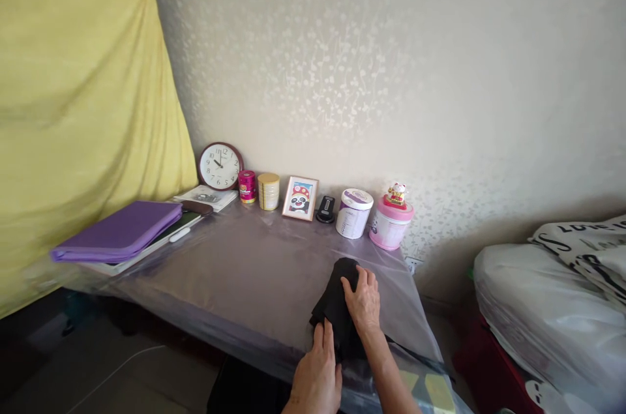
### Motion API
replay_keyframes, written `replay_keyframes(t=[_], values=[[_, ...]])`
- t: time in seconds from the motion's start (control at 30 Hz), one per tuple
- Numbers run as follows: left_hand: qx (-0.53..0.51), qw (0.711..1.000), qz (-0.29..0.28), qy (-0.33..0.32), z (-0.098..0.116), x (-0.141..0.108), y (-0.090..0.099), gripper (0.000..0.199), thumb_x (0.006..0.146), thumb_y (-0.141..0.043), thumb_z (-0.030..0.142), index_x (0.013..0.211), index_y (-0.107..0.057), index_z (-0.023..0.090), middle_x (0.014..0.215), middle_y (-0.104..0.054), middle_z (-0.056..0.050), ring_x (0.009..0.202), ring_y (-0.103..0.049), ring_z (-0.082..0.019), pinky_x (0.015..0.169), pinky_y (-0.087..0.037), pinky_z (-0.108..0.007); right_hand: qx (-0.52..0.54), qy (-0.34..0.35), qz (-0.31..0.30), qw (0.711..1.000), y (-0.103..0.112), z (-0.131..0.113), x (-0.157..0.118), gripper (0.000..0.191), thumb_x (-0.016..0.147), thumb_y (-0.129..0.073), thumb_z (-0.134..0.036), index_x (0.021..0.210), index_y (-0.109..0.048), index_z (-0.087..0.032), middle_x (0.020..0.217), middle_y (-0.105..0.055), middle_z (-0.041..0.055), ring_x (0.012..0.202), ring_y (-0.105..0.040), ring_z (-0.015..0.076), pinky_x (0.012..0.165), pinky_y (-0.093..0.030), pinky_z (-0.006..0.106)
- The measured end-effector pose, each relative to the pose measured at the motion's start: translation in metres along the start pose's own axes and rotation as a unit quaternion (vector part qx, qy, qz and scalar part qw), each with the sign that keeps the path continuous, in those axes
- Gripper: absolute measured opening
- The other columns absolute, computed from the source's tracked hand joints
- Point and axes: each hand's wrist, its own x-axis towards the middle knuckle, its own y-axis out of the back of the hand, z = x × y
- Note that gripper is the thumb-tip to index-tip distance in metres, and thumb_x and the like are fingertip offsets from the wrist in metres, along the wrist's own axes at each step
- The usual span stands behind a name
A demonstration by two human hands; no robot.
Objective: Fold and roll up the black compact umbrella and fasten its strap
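A black folded cloth-like item [337, 293] lies near the front right of the table, with a thin dark strap trailing to the right. My right hand [362, 300] rests on its upper right part, fingers apart and bent over the fabric. Lower down, my left hand [319, 368] touches the item's near left edge, its fingers stretched forward and the thumb near the fabric. Whether either hand pinches the cloth is hard to tell.
Along the wall stand a clock [220, 166], a pink can [247, 186], a yellow-lidded can [268, 191], a picture frame [300, 198], a black object [325, 209] and two tubs [355, 213]. A purple folder [117, 231] lies left on the table [235, 270].
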Motion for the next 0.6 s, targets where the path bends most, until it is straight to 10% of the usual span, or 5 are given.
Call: replay_keyframes(t=[0.6], values=[[0.085,0.996,-0.003,0.006,0.010,0.006,-0.012,0.068,0.072,-0.029,-0.004,0.138,-0.027,0.014,0.141,-0.031,-0.021,0.080,-0.067,-0.024,0.066,-0.054,-0.030,-0.047,-0.108,-0.126,0.985,-0.009,-0.041,-0.016,0.074,0.079,-0.045,-0.034,0.139,-0.019,0.001,0.138,-0.027,0.0320,0.119,-0.042,0.0389,0.087,-0.039,0.049]])
